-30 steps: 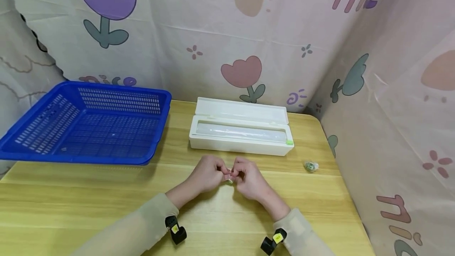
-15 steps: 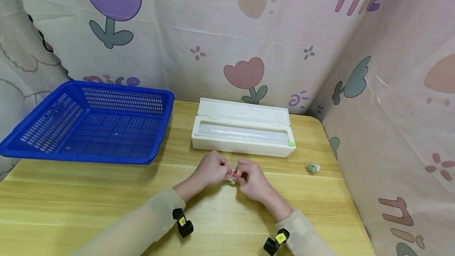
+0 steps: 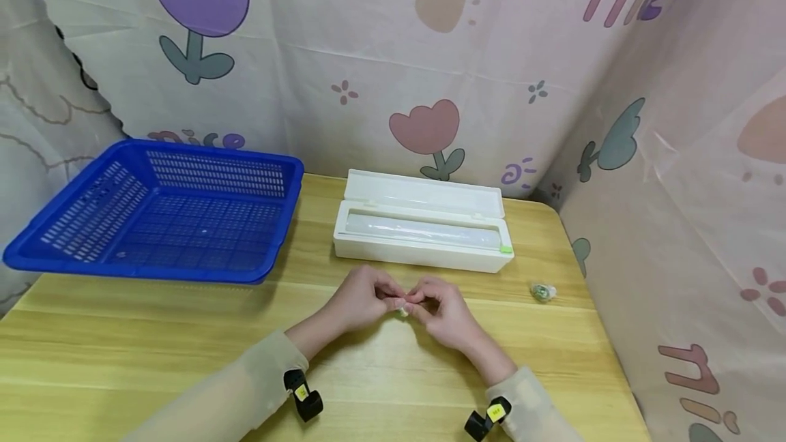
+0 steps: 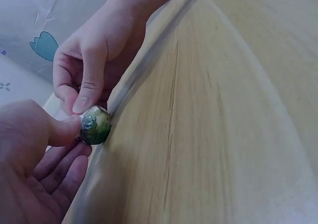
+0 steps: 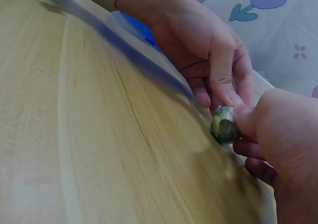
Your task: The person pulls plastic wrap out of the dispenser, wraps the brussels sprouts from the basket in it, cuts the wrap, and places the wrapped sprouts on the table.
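A small round green-and-pale thing (image 4: 95, 125), wrapped in shiny clear film, is between both hands low over the table; its exact kind cannot be told. My left hand (image 3: 362, 297) pinches the film at the thing's top with thumb and fingers. From the other side my right hand (image 3: 447, 316) pinches there too, so the fingertips of both hands meet. In the head view the thing is mostly hidden by the thumbs. A second film-wrapped green thing (image 3: 543, 292) lies on the table to the right of my right hand.
Behind the hands stands a white cling film box (image 3: 424, 258) with its lid up and a roll inside. A blue plastic basket (image 3: 285, 224) is at the left. The wooden table (image 3: 393, 387) meets patterned cloth (image 3: 344, 39) behind and at the right.
My fingers have shifted on the film: the thumbs now point inward over the wrapped thing and cover more of it. The head view has shifted slightly. Box, basket and second wrapped thing stay put.
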Demonstrator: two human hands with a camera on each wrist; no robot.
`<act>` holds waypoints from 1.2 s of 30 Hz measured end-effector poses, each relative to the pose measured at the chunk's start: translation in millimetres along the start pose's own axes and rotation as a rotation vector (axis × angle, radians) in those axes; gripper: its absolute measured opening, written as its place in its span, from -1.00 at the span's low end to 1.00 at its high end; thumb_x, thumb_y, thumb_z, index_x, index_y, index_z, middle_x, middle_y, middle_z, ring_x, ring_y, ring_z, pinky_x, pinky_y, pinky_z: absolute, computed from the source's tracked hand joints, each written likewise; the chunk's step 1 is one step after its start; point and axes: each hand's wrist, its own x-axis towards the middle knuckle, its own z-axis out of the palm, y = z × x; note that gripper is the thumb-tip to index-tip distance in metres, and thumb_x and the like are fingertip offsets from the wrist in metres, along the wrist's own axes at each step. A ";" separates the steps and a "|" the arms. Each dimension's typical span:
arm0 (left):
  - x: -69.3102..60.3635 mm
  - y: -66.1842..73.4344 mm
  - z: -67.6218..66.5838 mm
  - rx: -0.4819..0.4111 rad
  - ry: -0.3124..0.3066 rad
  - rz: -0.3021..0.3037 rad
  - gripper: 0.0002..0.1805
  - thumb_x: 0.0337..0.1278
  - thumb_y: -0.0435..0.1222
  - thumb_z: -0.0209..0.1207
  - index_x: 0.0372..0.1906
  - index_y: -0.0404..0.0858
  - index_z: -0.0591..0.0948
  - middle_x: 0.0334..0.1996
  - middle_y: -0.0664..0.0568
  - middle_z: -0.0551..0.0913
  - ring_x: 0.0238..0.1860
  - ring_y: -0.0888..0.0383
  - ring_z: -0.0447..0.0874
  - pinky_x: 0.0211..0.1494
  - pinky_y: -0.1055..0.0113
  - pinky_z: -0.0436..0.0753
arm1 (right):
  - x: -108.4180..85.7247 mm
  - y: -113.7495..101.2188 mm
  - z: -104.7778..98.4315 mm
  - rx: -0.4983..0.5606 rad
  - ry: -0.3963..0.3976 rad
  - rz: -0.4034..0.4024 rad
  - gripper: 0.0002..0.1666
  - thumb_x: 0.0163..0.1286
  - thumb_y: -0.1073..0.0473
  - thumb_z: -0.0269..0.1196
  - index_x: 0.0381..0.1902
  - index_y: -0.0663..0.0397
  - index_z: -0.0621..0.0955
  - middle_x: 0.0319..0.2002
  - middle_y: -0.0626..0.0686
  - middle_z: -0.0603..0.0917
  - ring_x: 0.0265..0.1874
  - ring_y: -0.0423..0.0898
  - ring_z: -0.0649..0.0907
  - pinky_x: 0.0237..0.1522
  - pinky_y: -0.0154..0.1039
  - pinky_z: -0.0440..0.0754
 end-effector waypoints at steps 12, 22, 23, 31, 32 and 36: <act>-2.8 -1.6 -3.4 0.042 0.000 0.009 -0.90 0.30 -0.32 0.45 -0.13 -0.15 0.87 -0.25 0.22 0.83 -0.19 0.31 0.78 -0.06 0.30 0.74 | -3.9 2.2 0.8 -0.093 0.013 -0.114 -0.70 0.26 0.27 0.59 -0.08 0.08 0.75 -0.07 -0.06 0.76 -0.11 -0.12 0.73 -0.04 -0.13 0.75; -3.0 0.1 -3.7 0.004 -0.087 0.031 -0.72 0.37 -0.30 0.40 0.11 -0.23 0.79 -0.10 0.14 0.83 -0.16 0.31 0.77 -0.02 0.34 0.73 | -5.7 -1.4 2.1 -0.143 0.056 -0.035 -0.71 0.34 0.31 0.50 0.01 0.13 0.76 -0.10 -0.07 0.78 -0.18 -0.14 0.72 -0.11 -0.21 0.75; -3.1 0.1 -3.3 -0.009 -0.099 0.037 -0.69 0.35 -0.33 0.41 0.14 -0.26 0.78 -0.11 0.12 0.83 -0.17 0.30 0.77 -0.04 0.35 0.73 | -6.6 -2.0 1.6 -0.134 0.064 -0.009 -0.71 0.36 0.32 0.48 0.04 0.14 0.75 -0.11 -0.07 0.77 -0.19 -0.15 0.72 -0.13 -0.22 0.75; -4.5 1.0 0.4 -0.023 -0.108 0.032 -0.73 0.30 -0.39 0.42 0.08 -0.28 0.78 -0.23 0.18 0.80 -0.22 0.30 0.74 -0.06 0.35 0.73 | -12.4 -5.6 -4.5 -0.037 0.025 0.066 -0.67 0.47 0.30 0.39 0.16 0.14 0.70 -0.18 -0.09 0.74 -0.25 -0.09 0.70 -0.21 -0.22 0.73; -4.6 1.4 1.0 -0.019 -0.109 0.033 -0.75 0.32 -0.38 0.41 0.06 -0.27 0.78 -0.24 0.19 0.79 -0.22 0.30 0.73 -0.07 0.35 0.72 | -13.0 -5.3 -5.6 -0.034 0.014 0.062 -0.63 0.45 0.28 0.42 0.18 0.13 0.69 -0.17 -0.09 0.75 -0.24 -0.09 0.71 -0.19 -0.21 0.74; -4.3 4.4 3.7 -0.002 -0.115 0.055 -0.78 0.37 -0.33 0.38 0.04 -0.28 0.77 -0.25 0.20 0.77 -0.22 0.29 0.71 -0.06 0.34 0.71 | -15.5 -6.5 -10.4 -0.083 0.010 0.031 -0.49 0.28 0.26 0.55 0.18 0.09 0.69 -0.13 -0.07 0.76 -0.26 -0.10 0.73 -0.17 -0.18 0.76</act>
